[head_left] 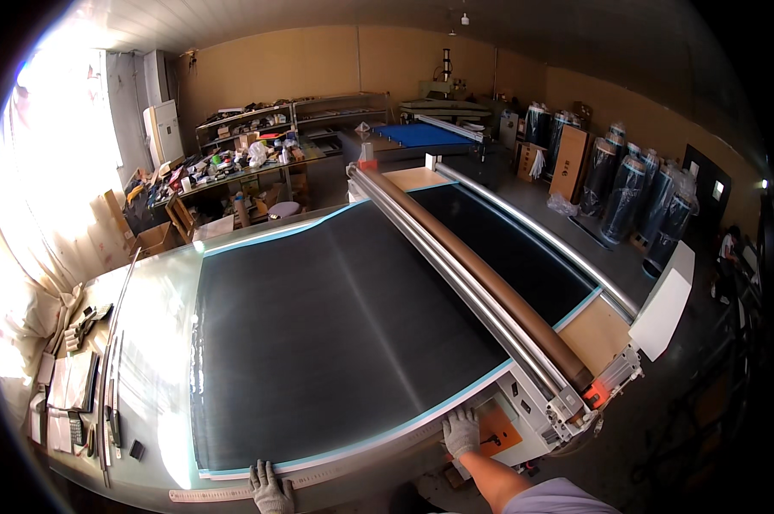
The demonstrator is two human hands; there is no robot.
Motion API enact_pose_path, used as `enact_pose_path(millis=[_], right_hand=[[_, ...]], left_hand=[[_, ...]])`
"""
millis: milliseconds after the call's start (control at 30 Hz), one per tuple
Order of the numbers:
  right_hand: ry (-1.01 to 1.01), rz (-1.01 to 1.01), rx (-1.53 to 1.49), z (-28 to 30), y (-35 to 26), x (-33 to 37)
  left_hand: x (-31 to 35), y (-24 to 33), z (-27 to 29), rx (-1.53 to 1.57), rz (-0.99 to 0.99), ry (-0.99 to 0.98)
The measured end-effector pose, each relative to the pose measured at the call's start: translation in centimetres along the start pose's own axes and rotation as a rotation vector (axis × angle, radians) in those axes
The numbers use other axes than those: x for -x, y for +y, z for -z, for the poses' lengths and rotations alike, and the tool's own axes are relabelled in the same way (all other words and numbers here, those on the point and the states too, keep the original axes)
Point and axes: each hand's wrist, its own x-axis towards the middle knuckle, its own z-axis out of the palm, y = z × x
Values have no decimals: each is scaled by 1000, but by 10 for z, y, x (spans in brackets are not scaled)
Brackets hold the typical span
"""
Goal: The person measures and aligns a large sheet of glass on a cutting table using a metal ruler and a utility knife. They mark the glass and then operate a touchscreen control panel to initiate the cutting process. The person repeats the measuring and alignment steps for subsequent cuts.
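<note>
A large black sheet [318, 308] with light-blue and white edging lies across the table and runs under a long roller machine [481, 265]. My left hand [271, 490], in a grey knitted glove, rests at the sheet's near edge, fingers stretched out and holding nothing. Beside it, a long steel ruler [211, 495] follows the table's front edge. My right hand [461, 432], gloved alike, lies flat with its fingers extended by the near edge, left of the machine's orange panel [497, 430]. No tool shows in either hand.
Thin metal rods [113, 385], a calculator [77, 431] and a dark notebook [74, 379] lie at the table's left. A cluttered bench [233, 176] stands behind. Wrapped rolls [624, 201] stand upright at the far right; a person [727, 257] is visible beyond.
</note>
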Motion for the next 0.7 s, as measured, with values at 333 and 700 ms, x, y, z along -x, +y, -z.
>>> enact_pose_path(millis=[333,700], right_hand=[[6,3,7,-1,1,1],[-11,4,-5,4,0,-1]], left_hand=[[-1,1,0,-17,22,-15],[-1,1,-1,-25,20,-13]])
